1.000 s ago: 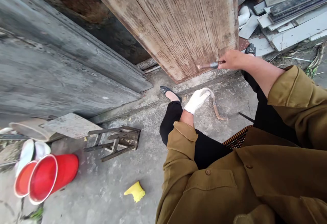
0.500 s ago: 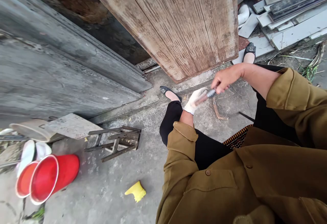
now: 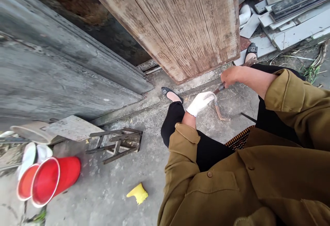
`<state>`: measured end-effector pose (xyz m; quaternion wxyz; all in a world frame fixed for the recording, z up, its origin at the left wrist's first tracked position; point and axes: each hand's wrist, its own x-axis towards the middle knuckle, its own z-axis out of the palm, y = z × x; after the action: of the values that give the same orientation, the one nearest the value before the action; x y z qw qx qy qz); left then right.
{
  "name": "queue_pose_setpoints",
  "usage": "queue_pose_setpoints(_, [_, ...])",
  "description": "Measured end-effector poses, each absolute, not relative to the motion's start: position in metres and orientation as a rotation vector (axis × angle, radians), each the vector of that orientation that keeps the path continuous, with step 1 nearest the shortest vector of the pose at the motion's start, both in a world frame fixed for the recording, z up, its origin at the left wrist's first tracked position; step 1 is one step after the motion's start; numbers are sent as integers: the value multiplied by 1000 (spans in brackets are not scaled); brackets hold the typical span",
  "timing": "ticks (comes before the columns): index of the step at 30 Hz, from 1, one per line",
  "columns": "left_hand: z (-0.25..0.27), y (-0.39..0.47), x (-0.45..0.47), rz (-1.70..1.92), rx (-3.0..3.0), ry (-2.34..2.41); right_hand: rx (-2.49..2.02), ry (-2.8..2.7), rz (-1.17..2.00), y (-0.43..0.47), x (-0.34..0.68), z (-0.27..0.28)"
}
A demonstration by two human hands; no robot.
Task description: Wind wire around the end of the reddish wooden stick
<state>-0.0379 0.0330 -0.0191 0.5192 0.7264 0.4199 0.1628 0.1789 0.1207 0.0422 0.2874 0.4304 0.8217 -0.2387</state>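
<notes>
My right hand [image 3: 229, 75], bare, is closed round a brown rod-like tool [image 3: 218, 89] with a grey band near the grip. One brown end sticks out past my wrist, towards my right shoe. The other end reaches the fingertips of my left hand [image 3: 200, 103], which wears a white glove. Its fingers are bent and pressed together; what lies inside them is hidden. Just below the glove's fingertips hangs or lies a bent brown piece [image 3: 219, 112] with a pale wrapped upper part. Whether the glove holds it, I cannot tell.
A worn wooden door panel [image 3: 185, 30] leans ahead. Stacked boards [image 3: 296, 19] lie at the upper right. A wooden stool [image 3: 121, 143], red buckets [image 3: 65, 176] and a yellow glove-like piece [image 3: 139, 193] are on the concrete to the left.
My right hand has drawn back to the right with the tool, whose brown part lay across the glove before. My gloved left hand has shifted slightly right and turned.
</notes>
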Motion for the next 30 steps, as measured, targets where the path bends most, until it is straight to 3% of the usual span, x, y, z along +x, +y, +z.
queue_pose_setpoints(6, [-23,37,-44,497,1651,1067,497,1960,-1440,111,183,60])
queue_pose_setpoints(10, [-27,37,-47,641,1485,1090,996,2355,-1874,126,204,81])
queue_pose_setpoints(14, [-30,33,-48,501,1524,990,1752,2492,-1576,141,217,79])
queue_pose_setpoints(18, [-28,28,-49,443,1433,868,1913,2393,-1224,149,222,70])
queue_pose_setpoints(25, [-11,22,-55,581,1269,821,1578,2388,-630,144,211,65])
queue_pose_setpoints(27, [-9,24,-58,677,1270,881,1388,2327,-609,134,198,57])
queue_pose_setpoints(30, [-11,29,-63,872,1272,1047,1053,2182,-827,112,178,43])
